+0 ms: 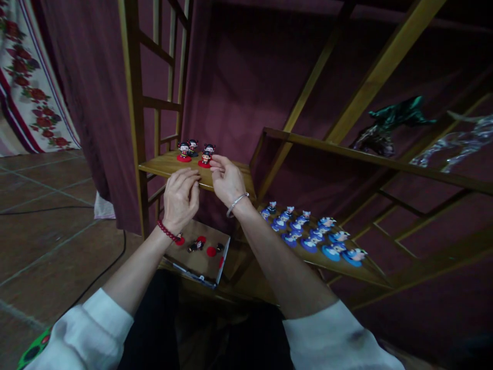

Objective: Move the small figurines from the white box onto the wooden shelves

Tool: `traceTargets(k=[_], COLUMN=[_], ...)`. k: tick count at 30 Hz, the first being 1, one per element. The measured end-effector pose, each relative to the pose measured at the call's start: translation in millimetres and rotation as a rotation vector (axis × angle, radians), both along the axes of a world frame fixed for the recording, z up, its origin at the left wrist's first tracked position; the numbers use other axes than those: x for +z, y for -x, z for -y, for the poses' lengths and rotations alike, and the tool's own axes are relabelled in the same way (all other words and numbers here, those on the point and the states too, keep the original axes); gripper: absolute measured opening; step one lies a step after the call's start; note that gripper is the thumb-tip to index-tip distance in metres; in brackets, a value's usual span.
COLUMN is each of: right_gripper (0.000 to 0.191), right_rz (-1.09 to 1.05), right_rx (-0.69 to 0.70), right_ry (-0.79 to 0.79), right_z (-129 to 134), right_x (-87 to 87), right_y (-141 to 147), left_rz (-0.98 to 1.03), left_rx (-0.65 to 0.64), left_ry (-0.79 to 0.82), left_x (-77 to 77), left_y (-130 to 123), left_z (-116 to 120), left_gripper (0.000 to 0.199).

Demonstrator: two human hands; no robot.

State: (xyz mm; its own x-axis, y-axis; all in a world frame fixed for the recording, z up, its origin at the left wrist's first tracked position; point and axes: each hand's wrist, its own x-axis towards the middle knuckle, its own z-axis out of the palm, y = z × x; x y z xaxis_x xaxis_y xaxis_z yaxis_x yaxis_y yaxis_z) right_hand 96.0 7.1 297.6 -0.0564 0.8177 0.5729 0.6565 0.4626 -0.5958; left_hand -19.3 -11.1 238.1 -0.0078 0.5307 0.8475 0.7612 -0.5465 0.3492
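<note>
Several small black-haired figurines on red bases stand at the left of a wooden shelf (165, 165). The nearest is a dark-clothed figurine (206, 159), upright, with the fingertips of my right hand (228, 179) closed at its right side. A second figurine (184, 152) in red and black stands left of it, and others are partly hidden behind. At the shelf's front edge, my left hand (180, 198) rests with loosely stretched fingers and holds nothing visible. Below the hands, an open cardboard box (210, 234) contains more red and black figurines (196, 244), some lying down.
Rows of blue and purple figurines (310, 241) occupy a lower shelf at right. Above them, a dark green sculpture (400, 121) and a clear glass animal figure (454, 139) stand on another shelf. Wooden uprights (133, 103) frame the left side, beside a purple curtain (87, 103).
</note>
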Motion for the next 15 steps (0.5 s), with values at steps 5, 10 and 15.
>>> traceTargets(k=[5, 10, 15], right_gripper=[0.041, 0.044, 0.041], right_rz=[0.037, 0.118, 0.103], right_rx=[0.091, 0.158, 0.130], right_ry=[-0.102, -0.123, -0.084], right_z=[38, 57, 49], right_x=[-13.8, -48.4, -106.4], right_y=[1, -2, -8], left_rz=[-0.006, -0.046, -0.085], left_rx=[-0.005, 0.007, -0.072], left_ry=[-0.021, 0.070, 0.170], left_x=[-20.7, -48.0, -92.2], left_y=[-5, -8, -10], left_z=[14, 23, 19], left_gripper=[0.039, 0.038, 0.034])
